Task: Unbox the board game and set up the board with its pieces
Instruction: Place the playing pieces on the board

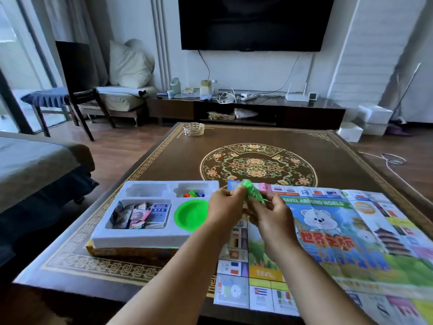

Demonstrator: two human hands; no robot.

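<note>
Pinching a green bag [251, 191], both hands' fingers [236, 192] hover above the patterned table [257, 139], television [254, 22] beyond.

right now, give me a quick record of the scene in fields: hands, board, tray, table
left hand: gripping a green packet
right hand: gripping the same packet, held above the board
board: unfolded flat on the table's right side
tray: white, left of the board; holds cards, a green bowl, small coloured pieces; one compartment empty
table: dark patterned top, glass ashtray at the far edge
</note>
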